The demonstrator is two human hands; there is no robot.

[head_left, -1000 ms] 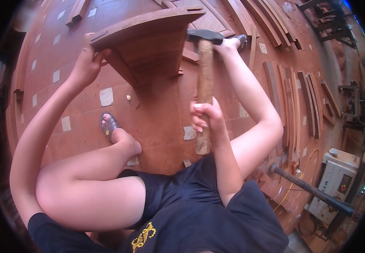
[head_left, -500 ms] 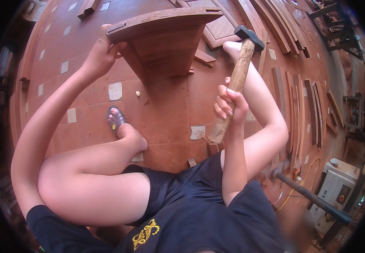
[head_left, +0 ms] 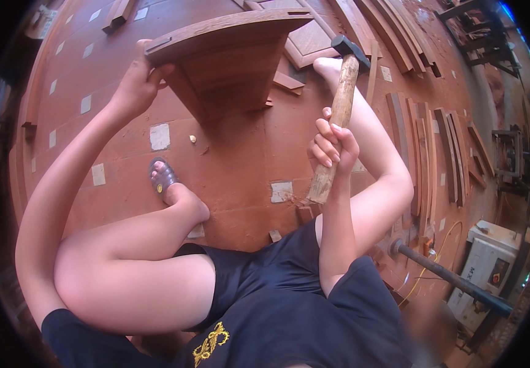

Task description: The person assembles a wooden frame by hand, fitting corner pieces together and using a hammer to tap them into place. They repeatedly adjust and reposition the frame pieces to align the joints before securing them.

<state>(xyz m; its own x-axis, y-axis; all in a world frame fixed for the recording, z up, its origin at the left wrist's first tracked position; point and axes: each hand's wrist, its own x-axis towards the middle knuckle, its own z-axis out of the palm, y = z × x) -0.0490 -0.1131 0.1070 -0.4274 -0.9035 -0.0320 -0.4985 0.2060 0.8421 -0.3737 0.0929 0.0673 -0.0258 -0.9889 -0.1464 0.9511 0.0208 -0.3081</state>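
Note:
A reddish-brown wooden panel (head_left: 234,70) with a framed border stands on edge on the floor in front of me. My left hand (head_left: 137,86) grips its upper left corner, with the thumb on the near side and some fingers hidden behind. Slots are cut near both ends of the panel's top edge. My right hand (head_left: 333,144) is closed round the wooden handle of a hammer (head_left: 345,86), held upright to the right of the panel. The hammer's dark metal head is at the top, apart from the panel.
Behind the panel lies another framed wooden panel (head_left: 311,40). Long wooden strips (head_left: 393,37) lie at the far right, and shorter strips (head_left: 421,153) beside my right leg. A metal bar (head_left: 449,276) and a pale machine box (head_left: 484,273) are at lower right. Reddish tiles (head_left: 234,159) cover the floor.
The whole view has shifted slightly, so the panel, the hammer and the floor appear a little further left. Both hands keep their grips, and the hammer stays raised.

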